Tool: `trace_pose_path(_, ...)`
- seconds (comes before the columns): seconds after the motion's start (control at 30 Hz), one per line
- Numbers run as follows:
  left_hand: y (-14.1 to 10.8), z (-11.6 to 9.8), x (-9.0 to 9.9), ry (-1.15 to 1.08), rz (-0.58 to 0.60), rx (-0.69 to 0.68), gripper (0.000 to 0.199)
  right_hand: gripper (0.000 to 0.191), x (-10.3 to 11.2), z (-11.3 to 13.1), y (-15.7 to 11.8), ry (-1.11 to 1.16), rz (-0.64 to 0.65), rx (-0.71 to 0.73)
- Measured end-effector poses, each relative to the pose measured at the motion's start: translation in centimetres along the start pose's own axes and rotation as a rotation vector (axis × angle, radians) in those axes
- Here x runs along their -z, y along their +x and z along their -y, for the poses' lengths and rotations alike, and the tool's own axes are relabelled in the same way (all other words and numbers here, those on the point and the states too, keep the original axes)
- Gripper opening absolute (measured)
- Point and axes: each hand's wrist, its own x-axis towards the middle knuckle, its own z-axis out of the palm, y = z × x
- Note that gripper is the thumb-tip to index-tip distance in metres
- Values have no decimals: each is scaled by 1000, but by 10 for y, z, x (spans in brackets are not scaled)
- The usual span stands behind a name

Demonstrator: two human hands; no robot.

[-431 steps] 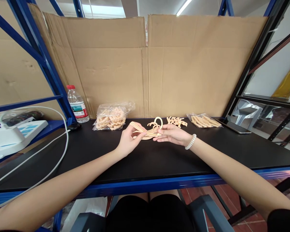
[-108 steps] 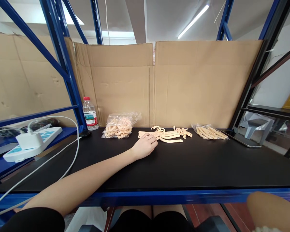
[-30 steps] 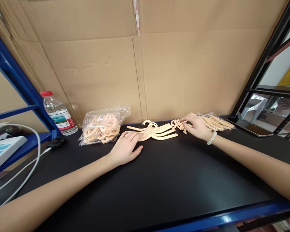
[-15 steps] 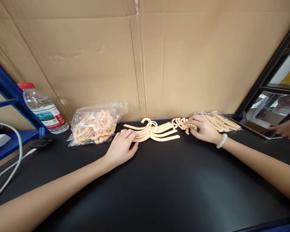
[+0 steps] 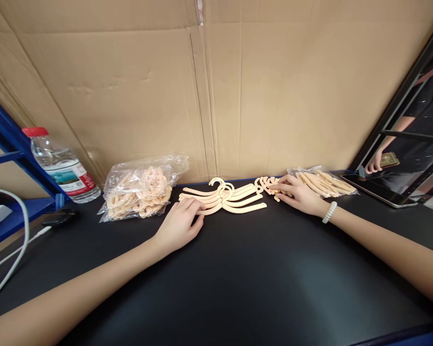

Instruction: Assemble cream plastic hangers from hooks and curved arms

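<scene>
Several cream plastic hangers (image 5: pixel 238 197) lie overlapped in a stack on the black tabletop, hooks toward the back. My left hand (image 5: pixel 182 218) rests palm down over their left arm ends, fingers extended and thumb apart; it covers some of those ends. Just right of the stack is a small pile of loose cream hook pieces (image 5: pixel 264 185). Over that pile, my right hand (image 5: pixel 301 194) lies with its fingers stretched across the hooks and touching them. A white coiled band (image 5: pixel 330 212) circles the right wrist.
A clear bag of cream pieces (image 5: pixel 139 190) sits at left, beside a red-capped water bottle (image 5: pixel 67 168). Another bag, holding hanger arms (image 5: pixel 323 182), and a tablet (image 5: pixel 378 191) lie at right. Cardboard (image 5: pixel 274 96) stands behind. Another person's hand (image 5: pixel 374 163) shows beyond the rack.
My right hand's fingers have flattened slightly over the hook pile. My left hand stays on the hangers. The other person's hand has moved from above the tablet's right end to behind the rack.
</scene>
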Motion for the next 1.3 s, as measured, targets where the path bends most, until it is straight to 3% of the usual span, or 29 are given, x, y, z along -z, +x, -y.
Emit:
trace_pose_path(0.43, 2, -1, 1, -84, 6, -45, 16, 34, -8, -6, 1, 80, -89, -13)
trace_pose_path(0.8, 1, -3, 1, -151, -2, -46, 12, 39, -2, -1, 1, 73, -123, 7)
trace_pose_path(1.0, 0, -2, 1, -175, -12, -47, 12, 37, 0, 6, 1, 29, -229, -11)
trace_pose_path(1.1, -1, -3, 1, -190, -25, -49, 12, 34, 4, 13, 1, 19, -350, -48)
trace_pose_path(1.2, -2, -2, 2, -155, -53, -50, 13, 30, 7, 22, 0, 26, -470, -147)
trace_pose_path(1.3, -4, -1, 1, -125, -94, -20, 13, 31, 7, 31, -1, 188, -548, -315)
